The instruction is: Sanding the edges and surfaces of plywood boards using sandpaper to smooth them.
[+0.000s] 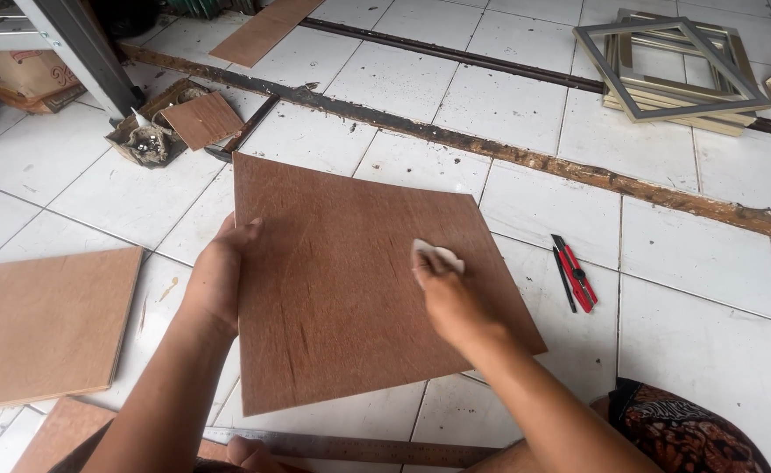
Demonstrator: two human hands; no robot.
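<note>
Now | left hand (219, 276) steadies plywood sheet (350, 289) | right hand (451, 298) presses white pad (436, 257)

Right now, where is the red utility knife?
In the head view, the red utility knife lies on the white tiled floor, right of the plywood sheet, beyond the right hand.

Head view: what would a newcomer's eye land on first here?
The large brown board fills the centre of the white tiled floor, the left hand gripping its edge and the right hand pressing a small pale pad onto it. A red utility knife lies right; stacked frames sit top right.
</note>
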